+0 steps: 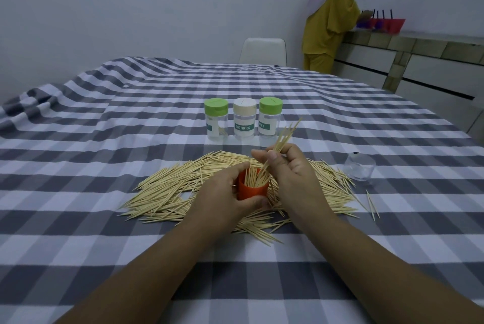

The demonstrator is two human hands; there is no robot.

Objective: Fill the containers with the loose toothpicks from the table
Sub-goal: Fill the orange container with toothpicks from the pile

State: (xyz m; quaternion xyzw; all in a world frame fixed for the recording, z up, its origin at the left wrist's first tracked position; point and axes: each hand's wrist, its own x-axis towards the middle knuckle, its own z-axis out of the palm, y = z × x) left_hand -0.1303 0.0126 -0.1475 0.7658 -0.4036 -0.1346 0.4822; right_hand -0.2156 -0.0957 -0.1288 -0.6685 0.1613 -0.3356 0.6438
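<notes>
Three capped containers are noted at the far side of the pile: a green-lidded jar on the left, a beige-lidded jar in the middle marked TOOTHPICK, a second green-lidded jar on the right. They stand in a row, close together, on the checked tablecloth.

An orange container, open at the top, is gripped by the left hand, fingers and thumb curled round its wall. It is held just above or on the near part of the loose toothpicks; which cannot be told. It is already partly filled with upright sticks.

A bundle of toothpicks is pinched in the right hand, fingers closed on the bundle's middle. Lower tips are seen entering the orange container's mouth; upper ends fan out toward the far right.

A clear cap lies on the cloth at the right, well apart from the hands. A few stray sticks lie near it.

Judged stage: one container in filling, most of the pile not yet gathered.

Risks noted:
- Bundle is splayed, not squared. Outer sticks may catch the rim and fall outside.
- Sticks already inside stand crowded; new ones may jam against them and bend or spring out.
- Container is held tilted toward the right hand; a slip of grip would spill its contents back onto the pile.
- Pointed tips lie close to the left fingers.
</notes>
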